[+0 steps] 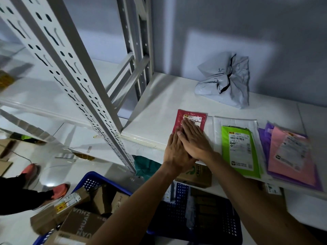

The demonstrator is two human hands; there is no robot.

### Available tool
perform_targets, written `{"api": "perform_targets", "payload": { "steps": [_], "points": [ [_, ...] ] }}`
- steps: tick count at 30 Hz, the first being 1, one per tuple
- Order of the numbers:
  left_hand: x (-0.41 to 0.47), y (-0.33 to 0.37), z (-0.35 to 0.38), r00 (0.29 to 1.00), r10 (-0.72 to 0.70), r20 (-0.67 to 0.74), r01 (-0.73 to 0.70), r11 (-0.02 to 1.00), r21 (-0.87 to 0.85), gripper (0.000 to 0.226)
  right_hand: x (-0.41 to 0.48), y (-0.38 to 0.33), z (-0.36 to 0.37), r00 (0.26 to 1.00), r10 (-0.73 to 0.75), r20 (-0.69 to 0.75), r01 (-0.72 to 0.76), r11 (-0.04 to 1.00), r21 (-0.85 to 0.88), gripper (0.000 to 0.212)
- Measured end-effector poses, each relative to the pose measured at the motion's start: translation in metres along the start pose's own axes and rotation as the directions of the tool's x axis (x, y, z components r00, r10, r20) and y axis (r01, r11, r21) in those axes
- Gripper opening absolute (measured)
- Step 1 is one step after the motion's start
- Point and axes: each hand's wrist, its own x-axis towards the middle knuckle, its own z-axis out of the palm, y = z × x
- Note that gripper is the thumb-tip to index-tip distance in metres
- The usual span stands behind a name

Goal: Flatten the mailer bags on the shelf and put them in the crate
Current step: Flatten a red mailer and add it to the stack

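Both left hand point(174, 152) and right hand point(194, 138) press red mailer point(179, 119) (label "1099-40").

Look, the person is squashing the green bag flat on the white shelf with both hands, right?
Not quite. The left hand and the right hand laid over it press flat on the red mailer bag, not the green one. The green mailer bag lies untouched beside it on the white shelf, as the head view shows.
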Motion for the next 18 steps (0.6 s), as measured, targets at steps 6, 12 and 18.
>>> {"api": "perform_targets", "payload": {
  "steps": [6, 12, 18],
  "points": [
    [-0.002, -0.003, 0.003, 1.0, 0.026, 0.016, -0.028, 0.995, 0.092, 0.093, -0.021, -0.004, 0.009, 1.0, -0.003, -0.025, 0.001, 0.999, -0.043, 0.067],
    [-0.005, 0.006, 0.008, 0.997, -0.083, -0.002, 0.083, 0.996, 0.013, 0.089, -0.018, -0.001, 0.009, 1.0, -0.014, -0.01, 0.013, 0.999, -0.041, 0.064],
    [-0.012, 0.013, 0.008, 0.991, -0.137, 0.002, 0.137, 0.99, 0.021, 0.089, -0.009, 0.0, 0.01, 0.995, -0.103, 0.015, 0.104, 0.994, -0.034, 0.079]
  ]
}}
